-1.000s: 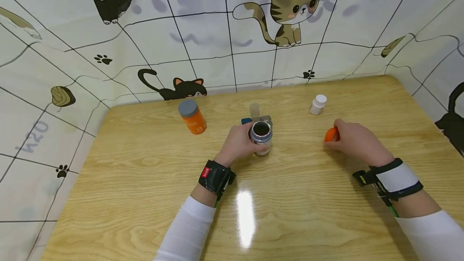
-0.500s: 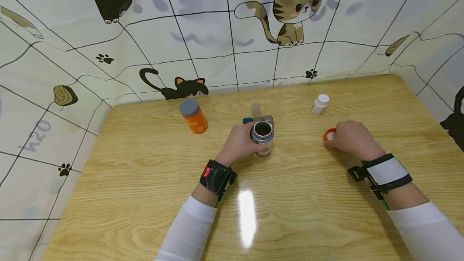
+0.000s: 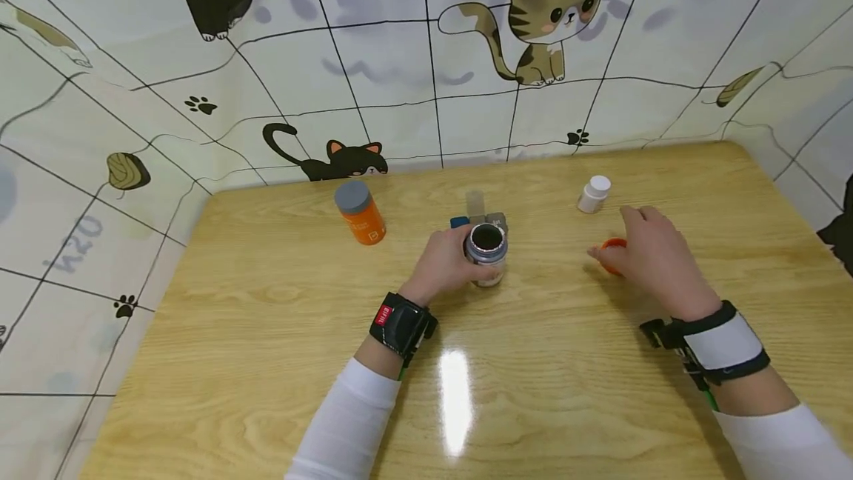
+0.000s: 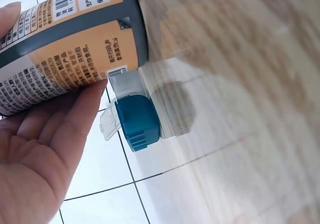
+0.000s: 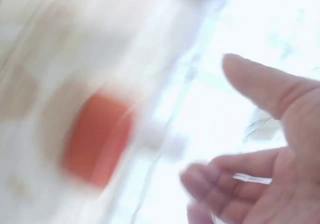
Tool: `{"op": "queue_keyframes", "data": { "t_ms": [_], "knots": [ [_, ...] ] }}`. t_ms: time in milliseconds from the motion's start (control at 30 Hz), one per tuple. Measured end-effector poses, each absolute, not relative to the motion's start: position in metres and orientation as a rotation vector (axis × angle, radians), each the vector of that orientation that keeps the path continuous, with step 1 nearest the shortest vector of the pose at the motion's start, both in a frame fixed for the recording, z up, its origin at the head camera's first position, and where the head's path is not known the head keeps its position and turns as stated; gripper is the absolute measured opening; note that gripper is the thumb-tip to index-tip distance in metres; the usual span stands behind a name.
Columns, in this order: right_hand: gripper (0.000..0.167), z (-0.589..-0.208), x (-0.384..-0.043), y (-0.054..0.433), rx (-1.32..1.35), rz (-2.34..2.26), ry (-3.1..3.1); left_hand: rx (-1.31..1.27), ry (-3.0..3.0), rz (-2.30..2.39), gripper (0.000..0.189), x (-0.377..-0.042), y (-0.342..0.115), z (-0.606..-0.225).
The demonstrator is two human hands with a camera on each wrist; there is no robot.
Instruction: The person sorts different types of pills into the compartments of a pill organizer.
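My left hand (image 3: 443, 265) grips an uncapped bottle (image 3: 489, 270) standing on the table, its dark mouth facing up. In the left wrist view the bottle (image 4: 75, 49) shows a dark grey body and an orange and white printed label. Just behind it sits a small pill box (image 3: 496, 221) with a blue compartment (image 4: 140, 121), whose clear lid stands up. Toward the right, my right hand (image 3: 656, 261) hovers over an orange cap (image 3: 611, 244) on the table. The right wrist view has thumb and fingers spread, apart from the blurred cap (image 5: 97, 141).
An orange bottle with a grey lid (image 3: 360, 213) stands at the back left of the wooden table (image 3: 266, 361). A small white bottle (image 3: 594, 194) stands at the back right, beyond the right hand. A cat-patterned curtain (image 3: 386, 58) hangs behind the table's far edge.
My right hand has let go of the orange cap and spread its fingers; the cap, earlier held on edge, is now down on the table. The left hand still grips its bottle.
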State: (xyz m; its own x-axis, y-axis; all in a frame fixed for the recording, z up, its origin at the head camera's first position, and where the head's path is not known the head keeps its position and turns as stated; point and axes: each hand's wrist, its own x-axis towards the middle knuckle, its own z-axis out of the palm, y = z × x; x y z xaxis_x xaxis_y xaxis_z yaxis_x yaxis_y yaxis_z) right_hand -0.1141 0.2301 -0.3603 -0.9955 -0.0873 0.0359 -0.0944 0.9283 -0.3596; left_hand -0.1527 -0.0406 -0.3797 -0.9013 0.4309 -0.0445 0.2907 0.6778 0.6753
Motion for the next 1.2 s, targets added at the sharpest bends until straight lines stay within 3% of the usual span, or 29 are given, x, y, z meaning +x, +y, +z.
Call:
{"op": "queue_keyframes", "data": {
  "t_ms": [133, 333, 533, 700, 1000, 1200],
  "knots": [
    [0.074, -0.350, -0.109, 0.189, 0.398, 0.832, -3.016, 0.579, 2.697, 1.057, 0.052, -0.153, -0.043, -0.378],
    [0.076, -0.375, -0.119, 0.142, 0.634, 1.232, -2.907, 0.612, 2.708, 1.038, 0.055, -0.153, -0.044, -0.379],
    [0.080, -0.392, -0.127, 0.126, 0.629, 1.521, -2.819, 0.604, 2.700, 1.049, 0.052, -0.153, -0.045, -0.379],
    [0.083, -0.394, -0.130, 0.121, 0.615, 1.462, -2.813, 0.588, 2.658, 1.049, 0.054, -0.152, -0.046, -0.376],
    [0.074, -0.394, -0.128, 0.122, 0.565, 1.349, -2.814, 0.602, 2.512, 1.079, 0.054, -0.152, -0.048, -0.375],
    [0.076, -0.393, -0.126, 0.124, 0.545, 1.350, -2.822, 0.532, 2.616, 0.978, 0.062, -0.168, -0.063, -0.365]
  ]
}}
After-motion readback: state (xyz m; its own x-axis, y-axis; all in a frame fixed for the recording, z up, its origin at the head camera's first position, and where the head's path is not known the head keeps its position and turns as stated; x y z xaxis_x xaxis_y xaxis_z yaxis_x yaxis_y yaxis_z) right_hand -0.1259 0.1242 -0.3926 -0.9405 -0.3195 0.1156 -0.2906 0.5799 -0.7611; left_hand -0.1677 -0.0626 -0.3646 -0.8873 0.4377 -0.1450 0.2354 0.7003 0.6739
